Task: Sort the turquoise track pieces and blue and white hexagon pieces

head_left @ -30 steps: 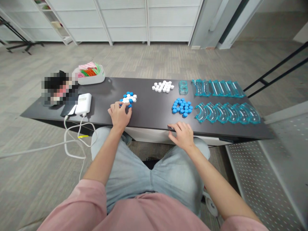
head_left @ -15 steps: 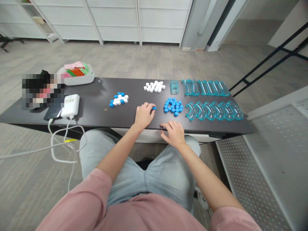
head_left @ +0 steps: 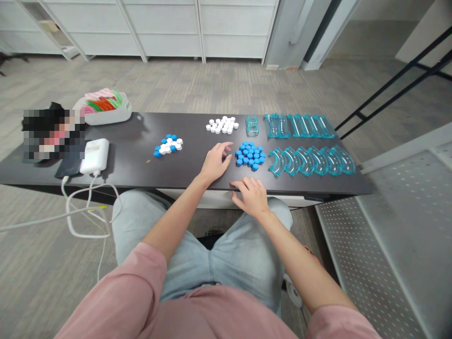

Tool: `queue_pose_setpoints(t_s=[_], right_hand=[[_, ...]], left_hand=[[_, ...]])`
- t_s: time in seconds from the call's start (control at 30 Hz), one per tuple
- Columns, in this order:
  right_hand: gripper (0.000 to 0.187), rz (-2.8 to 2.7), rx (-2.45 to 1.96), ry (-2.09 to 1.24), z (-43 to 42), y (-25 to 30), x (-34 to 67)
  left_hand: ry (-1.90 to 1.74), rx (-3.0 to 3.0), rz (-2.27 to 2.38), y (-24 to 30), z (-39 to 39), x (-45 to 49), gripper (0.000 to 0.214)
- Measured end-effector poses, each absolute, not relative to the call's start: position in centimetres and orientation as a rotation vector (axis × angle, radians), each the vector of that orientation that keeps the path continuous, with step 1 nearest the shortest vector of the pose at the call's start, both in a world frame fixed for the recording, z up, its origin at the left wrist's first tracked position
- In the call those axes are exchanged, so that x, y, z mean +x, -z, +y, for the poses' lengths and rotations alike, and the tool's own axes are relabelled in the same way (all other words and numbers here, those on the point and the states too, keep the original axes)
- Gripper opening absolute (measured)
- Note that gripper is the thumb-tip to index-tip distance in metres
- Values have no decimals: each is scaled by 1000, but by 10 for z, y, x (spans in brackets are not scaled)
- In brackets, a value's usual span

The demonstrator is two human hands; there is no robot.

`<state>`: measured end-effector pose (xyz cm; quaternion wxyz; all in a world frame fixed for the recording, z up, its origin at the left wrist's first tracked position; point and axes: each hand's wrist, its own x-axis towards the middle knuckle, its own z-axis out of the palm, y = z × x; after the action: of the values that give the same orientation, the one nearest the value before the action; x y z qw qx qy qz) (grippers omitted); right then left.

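Observation:
My left hand [head_left: 215, 162] hovers over the dark table just left of a pile of blue hexagonal pieces [head_left: 250, 154]. Its thumb and fingers are apart, and nothing shows between them. At the table's front edge rests my right hand [head_left: 251, 195], fingers spread and holding nothing, below the blue pile. Beyond my left hand lies a group of white hexagonal pieces [head_left: 221, 125]. Farther left, blue and white pieces sit close together in a mixed cluster [head_left: 168, 145].
Clear teal curved plastic parts [head_left: 312, 161] line the right side, with straight teal parts [head_left: 307, 126] behind them and a small teal stack [head_left: 252, 125] alongside. On the left are a white power adapter [head_left: 94, 156] with cables and a tub [head_left: 125, 112] of colourful strips.
My left hand held a blue piece; its fingers have now parted and it has moved slightly toward the blue pile. The gap in that pile is filled. My right hand stays at the edge.

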<state>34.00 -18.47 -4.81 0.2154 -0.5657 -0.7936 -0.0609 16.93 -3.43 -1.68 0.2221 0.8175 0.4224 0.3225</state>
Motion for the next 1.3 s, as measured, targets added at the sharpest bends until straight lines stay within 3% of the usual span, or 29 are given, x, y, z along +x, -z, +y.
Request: queue_pose_setpoints(t_s=[0.37, 0.57, 0.67, 0.93, 1.3], right_hand=[[25, -2147, -1512, 220, -185, 52, 342], [26, -2144, -1459, 257, -185, 52, 346], [27, -2151, -1479, 240, -185, 51, 346], [27, -2144, -1569, 183, -186, 49, 341], [26, -2190, -1571, 249, -186, 52, 343]], left_hand=[[-938, 1970, 2195, 7, -27, -17, 72], [-775, 2020, 2177, 11, -24, -28, 48], [-807, 1973, 2191, 11, -27, -25, 46], [-852, 2050, 1941, 15, -54, -16, 26], [-809, 2191, 1083, 21, -86, 160, 20]])
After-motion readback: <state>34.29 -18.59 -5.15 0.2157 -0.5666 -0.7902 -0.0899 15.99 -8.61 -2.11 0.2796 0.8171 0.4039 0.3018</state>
